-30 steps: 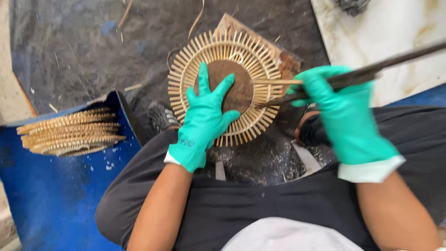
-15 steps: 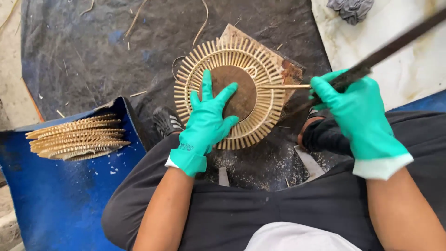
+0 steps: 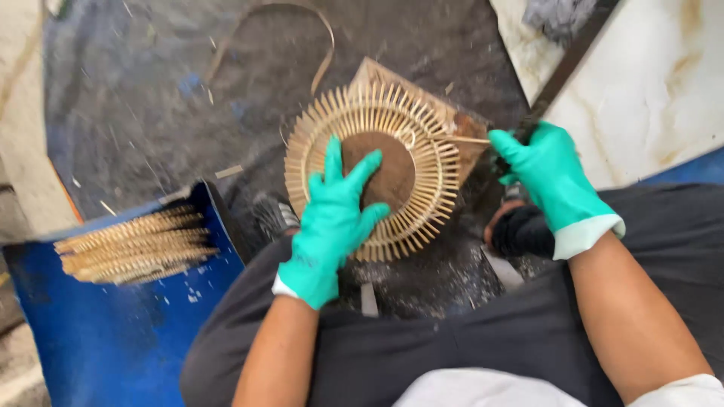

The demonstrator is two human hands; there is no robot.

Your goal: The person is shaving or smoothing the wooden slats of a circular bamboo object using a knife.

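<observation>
A round woven disc (image 3: 422,151) of pale radiating sticks with a dark brown centre lies on a wooden block (image 3: 467,124). My left hand (image 3: 332,218), in a green glove, presses flat on the disc's centre and lower left with fingers spread. My right hand (image 3: 550,177), also green-gloved, grips a long dark blade (image 3: 566,64) that slants up to the right. Its lower end is near a stick (image 3: 471,139) jutting from the disc's right rim.
A blue bin (image 3: 113,332) at the left holds a stack of similar stick discs (image 3: 136,245). A dark tarp (image 3: 173,98) strewn with shavings covers the ground. A pale marbled slab (image 3: 656,90) lies at the upper right. My dark-trousered legs fill the bottom.
The blade has swung from nearly level to steeply raised. My right hand has shifted back from the disc's rim. My left hand stays pressed on the disc.
</observation>
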